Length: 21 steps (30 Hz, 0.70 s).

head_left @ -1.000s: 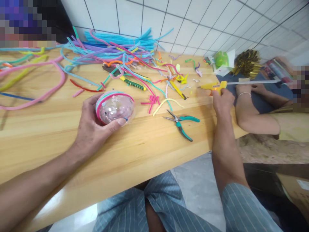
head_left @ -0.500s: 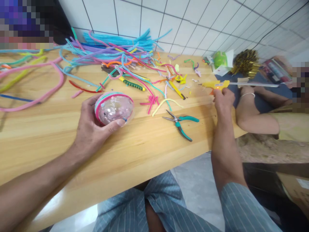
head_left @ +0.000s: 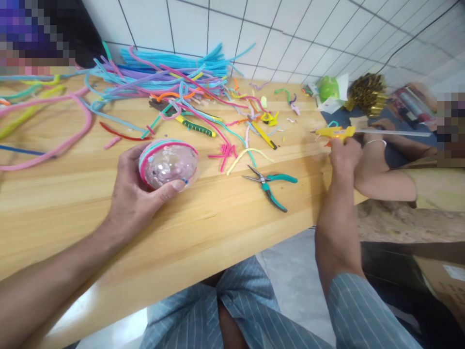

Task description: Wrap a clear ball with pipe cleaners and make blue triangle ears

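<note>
My left hand (head_left: 136, 194) is wrapped round a clear plastic ball (head_left: 169, 164) with glittery bits inside and pink and blue pipe cleaner round its rim, resting on the wooden table (head_left: 203, 228). Off the table's right end, my right hand (head_left: 343, 155) grips a yellow glue gun (head_left: 334, 132) with a long glue stick poking out to the right. Its nozzle points left toward the table.
Teal-handled pliers (head_left: 271, 185) lie between my hands. A heap of coloured pipe cleaners (head_left: 163, 77) covers the back of the table, with a green-and-yellow-handled tool (head_left: 194, 126) and a yellow cutter (head_left: 265, 135). Another person's forearm (head_left: 385, 182) rests at right, beside a gold bow (head_left: 366, 94).
My right hand has carried the glue gun slightly to the right, away from the table edge. The left hand and ball have stayed in place.
</note>
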Each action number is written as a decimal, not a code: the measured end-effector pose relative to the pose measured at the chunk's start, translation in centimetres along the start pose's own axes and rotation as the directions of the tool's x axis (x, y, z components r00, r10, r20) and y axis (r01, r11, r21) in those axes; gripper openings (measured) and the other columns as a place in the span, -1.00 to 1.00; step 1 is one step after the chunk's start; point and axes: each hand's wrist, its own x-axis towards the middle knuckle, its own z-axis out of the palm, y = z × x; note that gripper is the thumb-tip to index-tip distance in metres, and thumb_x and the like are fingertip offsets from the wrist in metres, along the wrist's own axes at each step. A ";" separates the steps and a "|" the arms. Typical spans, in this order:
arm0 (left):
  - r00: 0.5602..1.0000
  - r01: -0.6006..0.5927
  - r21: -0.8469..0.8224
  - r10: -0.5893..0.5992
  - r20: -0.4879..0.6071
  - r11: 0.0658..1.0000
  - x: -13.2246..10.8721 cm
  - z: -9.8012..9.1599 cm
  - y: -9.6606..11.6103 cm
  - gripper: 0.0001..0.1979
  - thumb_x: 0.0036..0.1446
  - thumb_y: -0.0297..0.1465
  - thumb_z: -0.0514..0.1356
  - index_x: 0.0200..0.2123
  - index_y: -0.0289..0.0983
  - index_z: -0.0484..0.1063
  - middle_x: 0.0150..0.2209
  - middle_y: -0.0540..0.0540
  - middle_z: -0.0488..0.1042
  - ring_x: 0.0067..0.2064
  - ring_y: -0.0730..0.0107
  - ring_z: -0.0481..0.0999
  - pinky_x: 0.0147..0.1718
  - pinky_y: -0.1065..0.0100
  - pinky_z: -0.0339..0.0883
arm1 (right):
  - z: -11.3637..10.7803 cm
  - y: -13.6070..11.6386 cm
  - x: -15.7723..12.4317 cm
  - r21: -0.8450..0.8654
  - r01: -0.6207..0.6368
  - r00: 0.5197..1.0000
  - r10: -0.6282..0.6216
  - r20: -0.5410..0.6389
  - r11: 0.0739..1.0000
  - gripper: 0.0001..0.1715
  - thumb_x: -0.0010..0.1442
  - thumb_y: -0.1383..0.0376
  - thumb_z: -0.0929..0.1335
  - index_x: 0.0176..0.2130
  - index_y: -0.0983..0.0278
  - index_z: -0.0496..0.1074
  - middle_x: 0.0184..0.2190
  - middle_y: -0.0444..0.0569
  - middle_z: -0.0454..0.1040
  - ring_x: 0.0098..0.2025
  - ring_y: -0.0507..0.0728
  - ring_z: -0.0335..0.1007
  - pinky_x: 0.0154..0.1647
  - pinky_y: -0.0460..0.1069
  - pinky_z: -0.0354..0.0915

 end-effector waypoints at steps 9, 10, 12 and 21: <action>0.998 -0.053 0.033 0.054 -0.020 0.998 0.2 0.0 0.0 -0.02 -0.12 -0.01 0.64 0.32 -0.18 0.41 0.26 -0.20 0.57 0.20 0.09 0.63 0.18 0.03 0.59 | 0.2 -1.3 -0.4 -0.002 -0.006 0.999 0.006 0.045 1.000 -0.61 0.36 0.19 0.34 -0.02 0.35 0.66 0.02 0.36 0.69 0.01 0.33 0.57 -0.03 0.08 0.31; 0.998 -0.058 0.029 0.059 -0.020 0.998 0.2 0.0 0.0 -0.02 -0.11 -0.02 0.64 0.32 -0.18 0.41 0.25 -0.20 0.57 0.20 0.09 0.63 0.18 0.04 0.59 | 0.3 -1.3 -0.4 -0.002 -0.004 0.999 0.004 0.046 1.000 -0.61 0.36 0.19 0.34 -0.02 0.34 0.67 0.01 0.34 0.69 0.00 0.32 0.57 -0.03 0.07 0.31; 0.998 -0.057 0.023 0.058 -0.018 0.998 0.2 0.0 0.0 -0.02 -0.10 -0.03 0.64 0.33 -0.20 0.41 0.26 -0.22 0.57 0.21 0.08 0.63 0.19 0.04 0.58 | 0.4 -1.3 -0.4 -0.002 0.001 0.999 -0.001 0.047 1.000 -0.61 0.37 0.18 0.34 -0.02 0.33 0.67 0.00 0.31 0.70 -0.02 0.30 0.56 -0.04 0.06 0.30; 0.998 -0.054 0.018 0.054 -0.009 0.998 0.1 0.0 0.2 -0.02 -0.11 -0.06 0.65 0.33 -0.18 0.41 0.25 -0.19 0.57 0.21 0.08 0.63 0.18 0.03 0.59 | 0.8 -0.4 0.2 -0.018 0.002 1.000 -0.002 0.015 1.000 -0.55 0.35 0.23 0.32 0.02 0.42 0.66 0.06 0.43 0.67 0.00 0.36 0.57 -0.04 0.11 0.33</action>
